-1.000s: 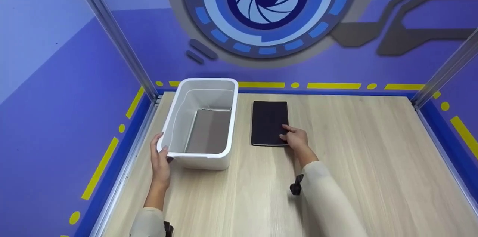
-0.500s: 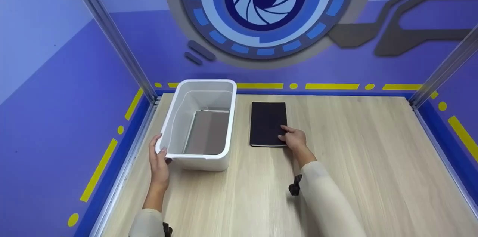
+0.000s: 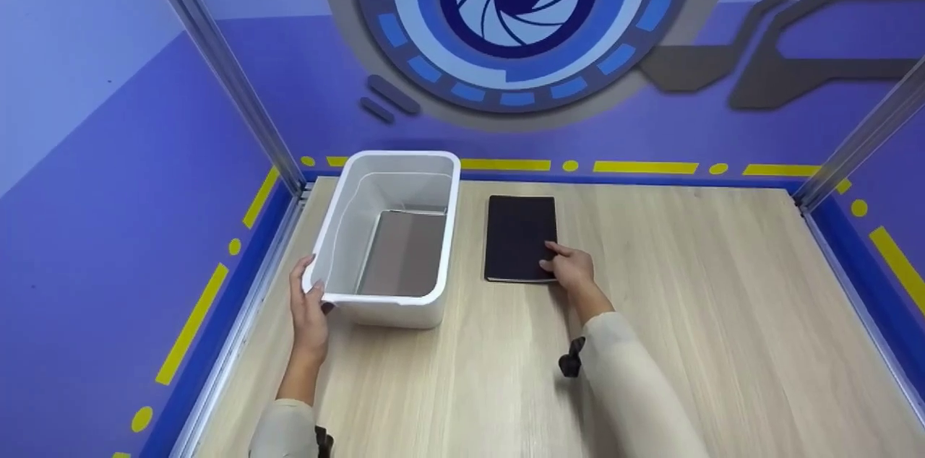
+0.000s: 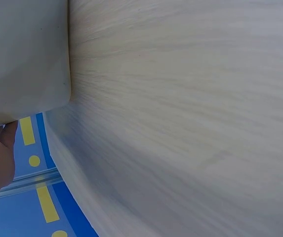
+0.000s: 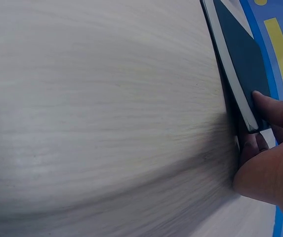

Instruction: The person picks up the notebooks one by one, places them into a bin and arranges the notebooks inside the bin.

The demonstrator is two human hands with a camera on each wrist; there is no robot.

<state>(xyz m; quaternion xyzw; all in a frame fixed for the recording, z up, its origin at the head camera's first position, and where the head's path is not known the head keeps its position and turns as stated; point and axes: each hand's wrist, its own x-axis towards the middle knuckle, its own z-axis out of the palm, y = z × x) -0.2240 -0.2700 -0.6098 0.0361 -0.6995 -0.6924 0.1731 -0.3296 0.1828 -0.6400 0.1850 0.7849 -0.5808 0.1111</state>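
A white plastic bin stands at the left of the table, and my left hand grips the rim at its near left corner. Inside the bin lies a flat grey-brown piece with a pale edge, covering much of the floor. To the bin's right is a black notebook with white page edges. My right hand pinches the notebook at its near right corner. In the right wrist view the thumb is on the cover, fingers tuck beneath, and the near edge of the notebook tilts up off the table.
The pale wooden table is bounded by a blue back wall and side walls with yellow marks. A metal rail follows the left edge, with upright posts at the back corners.
Both hands keep their places on the bin and the notebook. Only a slight shift of the whole head view shows.
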